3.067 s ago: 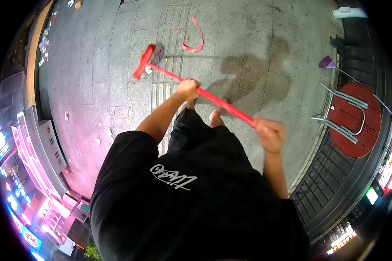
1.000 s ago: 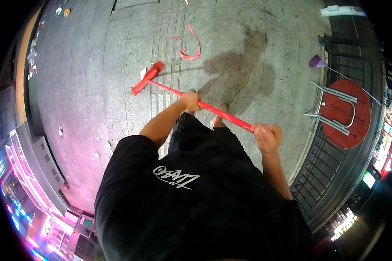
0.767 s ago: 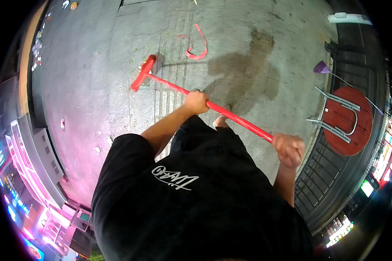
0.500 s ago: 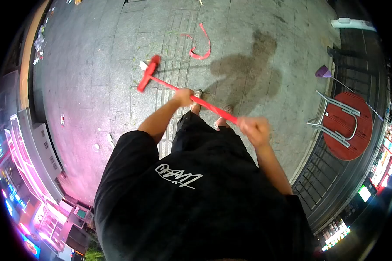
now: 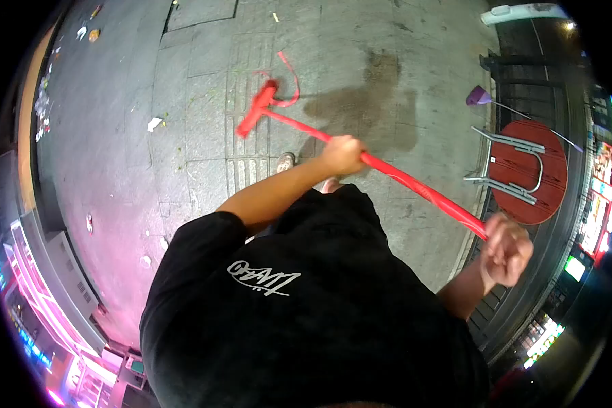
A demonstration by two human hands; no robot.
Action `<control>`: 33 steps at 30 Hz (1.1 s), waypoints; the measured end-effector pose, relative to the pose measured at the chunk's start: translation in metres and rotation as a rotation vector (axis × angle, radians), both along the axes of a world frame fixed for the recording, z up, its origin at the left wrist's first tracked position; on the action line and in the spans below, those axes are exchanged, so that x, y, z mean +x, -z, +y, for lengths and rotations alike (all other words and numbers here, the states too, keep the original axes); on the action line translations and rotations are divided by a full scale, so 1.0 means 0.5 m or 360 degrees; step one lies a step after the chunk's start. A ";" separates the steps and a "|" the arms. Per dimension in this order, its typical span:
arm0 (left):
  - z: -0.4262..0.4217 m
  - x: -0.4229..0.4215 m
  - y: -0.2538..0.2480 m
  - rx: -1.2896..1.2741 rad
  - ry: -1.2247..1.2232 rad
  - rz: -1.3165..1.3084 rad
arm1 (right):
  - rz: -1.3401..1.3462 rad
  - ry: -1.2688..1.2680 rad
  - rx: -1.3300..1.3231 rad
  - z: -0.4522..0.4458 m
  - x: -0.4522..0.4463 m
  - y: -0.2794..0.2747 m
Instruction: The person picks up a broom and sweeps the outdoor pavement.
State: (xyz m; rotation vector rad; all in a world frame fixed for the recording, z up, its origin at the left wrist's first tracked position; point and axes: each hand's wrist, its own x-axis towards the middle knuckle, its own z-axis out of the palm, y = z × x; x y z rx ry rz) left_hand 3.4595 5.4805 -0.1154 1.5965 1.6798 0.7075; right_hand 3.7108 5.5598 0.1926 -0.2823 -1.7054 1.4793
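Note:
A red broom slants across in front of my body, its handle running from lower right up to its head. The broom head is smeared by motion and sits over the paving, close to a curled red strip. My left hand is closed around the handle's middle stretch. At the handle's top end, out to the right, my right hand is wrapped round it. A white scrap lies on the ground left of the broom head.
A folded red round table with metal legs leans at the railing on the right, beside a purple broom. Litter lines the left edge. A pink-lit stall stands at lower left.
Both hands have moved right with the broom, the right hand also lower. The broom head has swung right towards the red strip, away from the white scrap. My view has shifted too.

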 end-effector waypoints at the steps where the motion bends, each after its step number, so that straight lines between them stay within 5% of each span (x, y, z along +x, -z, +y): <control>1: 0.047 0.036 -0.030 -0.0086 0.0102 -0.0032 | -0.0025 0.0067 0.0108 0.002 0.006 -0.034; 6: 0.242 0.160 0.008 0.0015 0.0555 -0.0263 | -0.0261 0.0451 0.0276 0.056 0.055 -0.023; 9: 0.297 0.193 0.172 -0.0042 0.0561 -0.0335 | -0.0360 0.0491 0.0170 0.131 0.018 0.083; 13: 0.283 0.099 0.280 -0.0263 0.0376 -0.0019 | 0.0060 0.0251 -0.0311 0.241 0.092 0.309; 17: 0.163 -0.087 0.419 -0.0594 0.0032 0.0442 | -0.0786 0.0032 -0.0801 0.195 0.005 0.457; 19: 0.126 -0.170 0.424 -0.0710 -0.0085 0.0571 | -0.0744 -0.0049 -0.0816 0.206 -0.039 0.529; 21: 0.122 -0.205 0.376 -0.0640 -0.0266 0.0620 | -0.0217 -0.0132 -0.0999 0.238 -0.070 0.565; 23: 0.152 -0.180 0.306 -0.0658 -0.0279 0.0643 | -0.0444 -0.0061 -0.1218 0.308 -0.033 0.510; 25: 0.218 -0.137 0.207 -0.0544 -0.0277 0.0577 | 0.0152 -0.0259 -0.1044 0.386 0.010 0.473; 27: 0.296 -0.078 0.129 -0.0457 -0.0199 0.0471 | -0.0049 -0.0158 -0.0512 0.451 0.029 0.312; 31: 0.410 0.018 0.079 -0.0253 0.0016 0.0087 | -0.0134 -0.0308 -0.0149 0.476 0.024 0.103; 33: 0.413 -0.002 0.113 -0.0263 0.0058 0.0004 | -0.0203 -0.0297 -0.0029 0.458 -0.021 0.103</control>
